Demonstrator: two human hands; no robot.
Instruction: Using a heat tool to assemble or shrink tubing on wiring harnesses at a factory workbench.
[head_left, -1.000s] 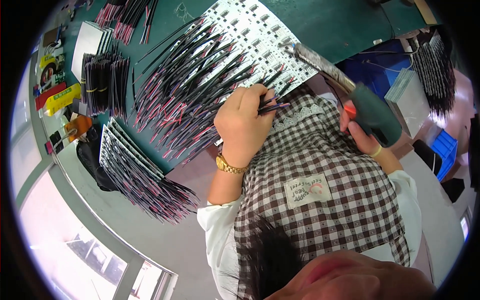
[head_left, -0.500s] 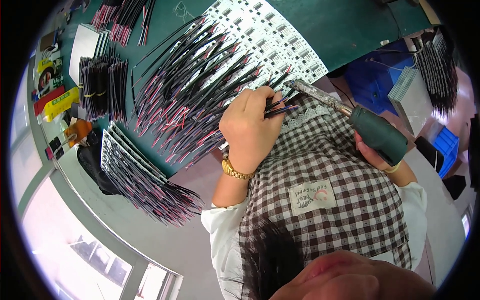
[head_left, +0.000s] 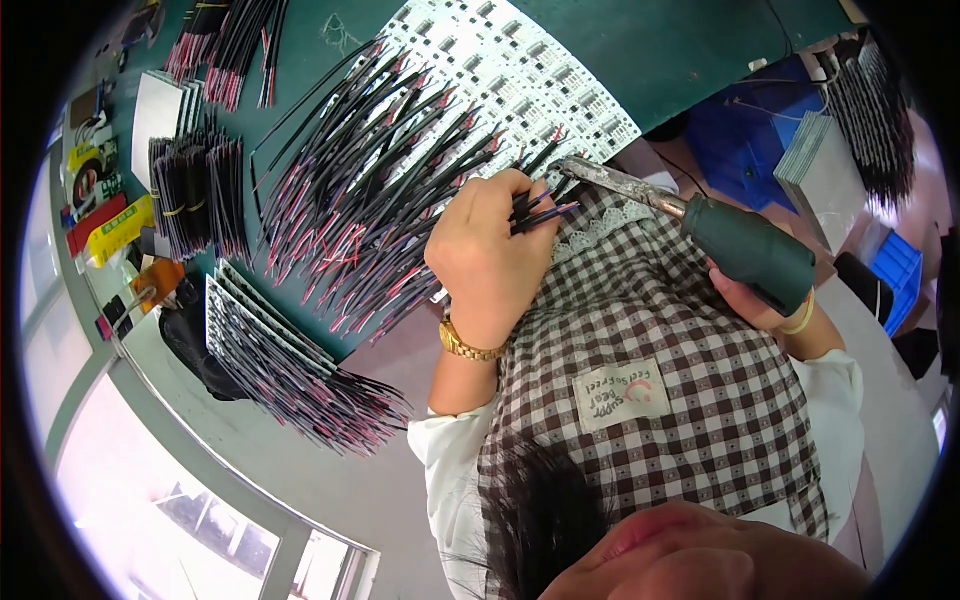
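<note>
A white circuit-board panel (head_left: 545,85) lies on the green work table, with many black and red wires (head_left: 350,200) fanned across its left part. My left hand (head_left: 490,245), a gold watch at its wrist, is closed around a few dark wires (head_left: 545,217) at the panel's near edge. In my right hand (head_left: 745,295) is a soldering iron (head_left: 750,250) with a thick dark green handle. Its tip is close to the panel's near right corner, just beyond my left fingers. Whether it touches a wire or the board cannot be made out.
Bundled black wires (head_left: 185,195) and stacked white boards (head_left: 160,110) stand on the table's left. Wired boards (head_left: 265,350) are stacked at the near left edge. To the right are blue bins (head_left: 897,270), pale boards (head_left: 820,165) and another wired stack (head_left: 875,130).
The table and panel appear slightly farther left and up. Both hands hold the same things, and the soldering iron's tip remains near the panel's corner.
</note>
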